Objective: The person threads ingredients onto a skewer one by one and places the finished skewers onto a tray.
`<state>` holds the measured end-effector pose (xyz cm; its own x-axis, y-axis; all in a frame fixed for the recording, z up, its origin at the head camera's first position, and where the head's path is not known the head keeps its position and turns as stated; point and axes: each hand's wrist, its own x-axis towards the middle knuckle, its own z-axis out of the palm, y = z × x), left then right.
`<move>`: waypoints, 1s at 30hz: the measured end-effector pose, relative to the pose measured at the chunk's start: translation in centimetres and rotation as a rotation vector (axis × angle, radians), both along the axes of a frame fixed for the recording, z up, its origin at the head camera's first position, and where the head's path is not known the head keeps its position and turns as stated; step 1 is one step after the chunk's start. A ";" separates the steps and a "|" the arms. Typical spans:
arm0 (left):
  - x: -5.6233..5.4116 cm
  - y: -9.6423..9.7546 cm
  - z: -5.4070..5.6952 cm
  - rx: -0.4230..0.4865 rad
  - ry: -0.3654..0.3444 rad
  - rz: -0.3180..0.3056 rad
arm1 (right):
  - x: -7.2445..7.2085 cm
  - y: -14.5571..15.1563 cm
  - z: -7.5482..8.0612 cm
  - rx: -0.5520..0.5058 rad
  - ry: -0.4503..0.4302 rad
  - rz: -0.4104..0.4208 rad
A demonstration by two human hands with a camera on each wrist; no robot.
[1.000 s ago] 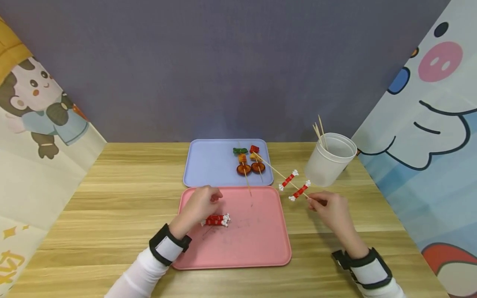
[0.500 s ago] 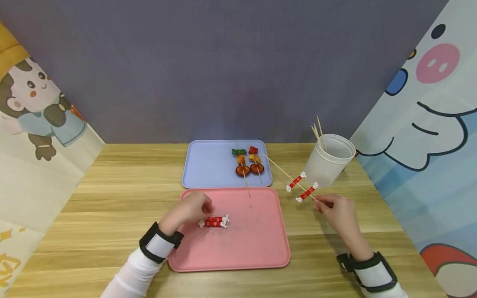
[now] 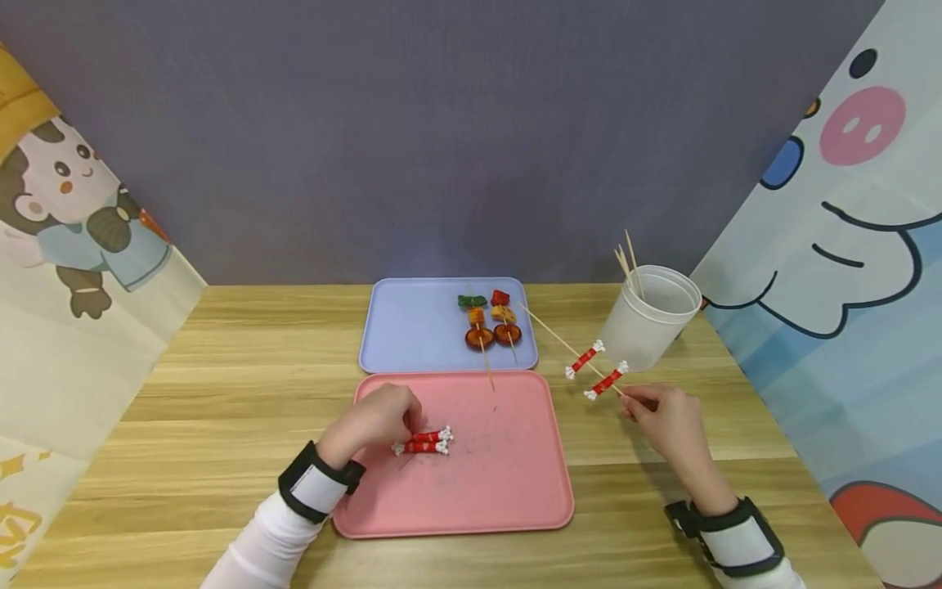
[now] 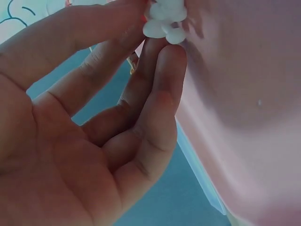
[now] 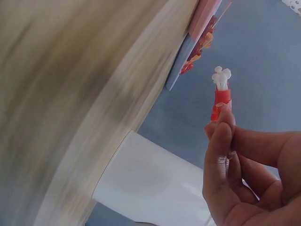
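Observation:
Over the pink tray [image 3: 500, 495], my left hand [image 3: 371, 421] pinches the upper of two red toy meat pieces with white knobbed ends [image 3: 432, 436]. The lower red piece [image 3: 423, 447] lies right beside it on the tray. White knobs [image 4: 164, 21] show at the fingertips in the left wrist view; most of that piece is hidden. Right of the tray, my right hand [image 3: 666, 417] pinches the lower end of a bamboo skewer [image 3: 548, 329]. Two similar red pieces [image 3: 585, 359] are threaded across it near the fingers, and its bare tip points away to the upper left.
A blue tray [image 3: 412, 327] behind the pink one bears two loaded skewers with green, red, yellow and brown toy pieces [image 3: 479, 336]. One skewer's end overhangs the pink tray. At the back right, a white tub [image 3: 639, 327] holds several bare skewers [image 3: 634, 266].
My left hand drew back left and lowered onto the red pieces; the upper one now tilts slightly away from the other. My right hand shifted slightly right with the skewer, then stayed still.

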<state>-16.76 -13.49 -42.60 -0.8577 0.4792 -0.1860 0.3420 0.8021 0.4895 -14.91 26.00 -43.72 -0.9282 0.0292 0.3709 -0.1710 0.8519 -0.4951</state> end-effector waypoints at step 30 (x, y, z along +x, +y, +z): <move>-1.1 -0.8 1.4 0.297 0.189 0.236 | -0.3 -2.9 1.2 -0.033 0.034 0.099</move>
